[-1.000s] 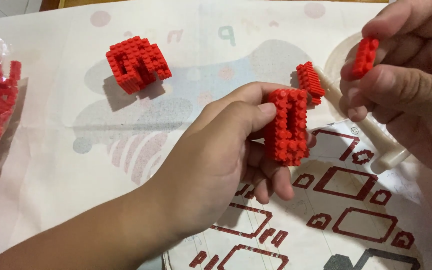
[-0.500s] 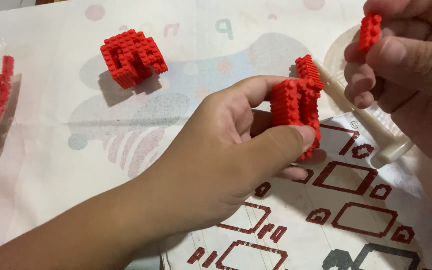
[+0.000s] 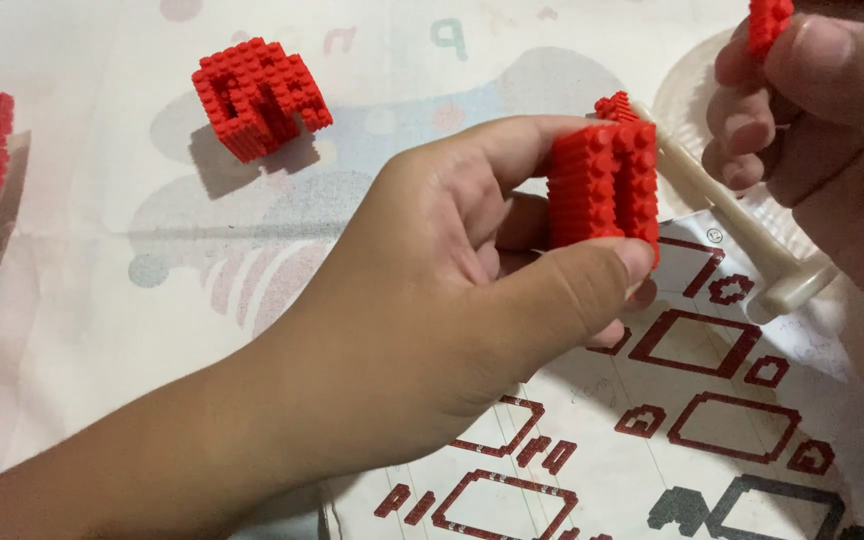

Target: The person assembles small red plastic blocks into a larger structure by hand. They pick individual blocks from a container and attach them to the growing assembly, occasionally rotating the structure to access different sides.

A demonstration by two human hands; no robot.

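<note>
Red brick assembly (image 3: 607, 185) is pinched upright by the left hand (image 3: 452, 300) over the instruction sheet (image 3: 692, 430), apparently for joining; a small red piece (image 3: 767, 22) is gripped by the right hand (image 3: 832, 110)

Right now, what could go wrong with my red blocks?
The left hand pinches the red block build only between thumb and fingers, so it may slip or snap apart. The right hand holds a small red piece at its fingertips; it could drop among the printed instruction sheet.
</note>
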